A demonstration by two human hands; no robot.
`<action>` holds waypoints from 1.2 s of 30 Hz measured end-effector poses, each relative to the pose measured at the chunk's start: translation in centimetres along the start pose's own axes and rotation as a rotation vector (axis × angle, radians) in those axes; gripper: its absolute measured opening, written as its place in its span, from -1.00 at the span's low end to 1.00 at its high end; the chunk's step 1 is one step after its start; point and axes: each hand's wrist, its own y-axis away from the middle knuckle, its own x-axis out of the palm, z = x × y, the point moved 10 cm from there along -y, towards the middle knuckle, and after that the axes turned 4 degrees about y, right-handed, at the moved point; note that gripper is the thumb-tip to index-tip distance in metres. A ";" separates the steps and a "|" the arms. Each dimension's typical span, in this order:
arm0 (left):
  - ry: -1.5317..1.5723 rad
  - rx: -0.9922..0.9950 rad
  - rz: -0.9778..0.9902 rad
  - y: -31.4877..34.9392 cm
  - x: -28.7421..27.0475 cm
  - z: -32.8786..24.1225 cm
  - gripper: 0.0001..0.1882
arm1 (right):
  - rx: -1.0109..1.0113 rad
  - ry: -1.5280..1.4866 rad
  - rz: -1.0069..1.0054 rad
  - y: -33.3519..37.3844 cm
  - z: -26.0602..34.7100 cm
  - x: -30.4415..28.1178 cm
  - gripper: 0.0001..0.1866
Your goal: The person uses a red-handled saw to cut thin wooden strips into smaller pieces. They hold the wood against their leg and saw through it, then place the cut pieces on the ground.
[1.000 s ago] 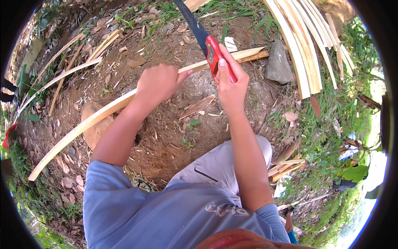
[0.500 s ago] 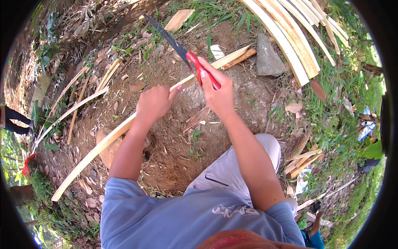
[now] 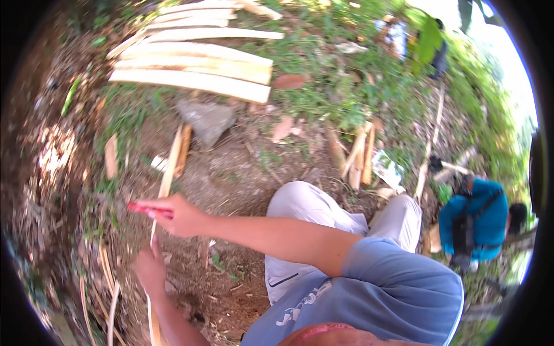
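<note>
My right hand [image 3: 183, 215] grips the red handle [image 3: 149, 209] of a handsaw. Its dark blade does not show clearly in the blur. The handle lies across a long pale wooden strip [image 3: 169, 167]. Below the saw, my left hand [image 3: 151, 270] holds the same strip, thumb pointing along it. The strip runs from beside a grey rock past both hands to the lower edge. A short brown wood piece [image 3: 183, 151] lies alongside its far end.
Several pale planks [image 3: 190, 76] lie on grass beyond the grey rock [image 3: 206, 120]. Short wood pieces [image 3: 361, 154] lie right of my knee. Another person in a teal shirt [image 3: 474, 219] is at the right. More thin strips [image 3: 113, 311] lie at the lower left.
The view has swung to the right, so the strip and both hands now appear at the left. The person in teal has come into fuller view. Both hands keep their holds.
</note>
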 end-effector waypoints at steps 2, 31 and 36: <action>0.019 -0.001 0.041 0.2 0.6 -0.6 -0.24 | -0.098 0.034 -0.045 0.2 -0.1 -0.4 -0.56; -0.037 0.141 0.122 -1.5 3.3 2.2 -0.39 | -0.071 0.003 -0.082 1.0 0.8 -0.3 -0.62; -0.049 0.005 0.069 -0.5 1.0 -0.5 -0.25 | -0.041 0.100 0.030 -0.3 1.1 -0.1 -0.47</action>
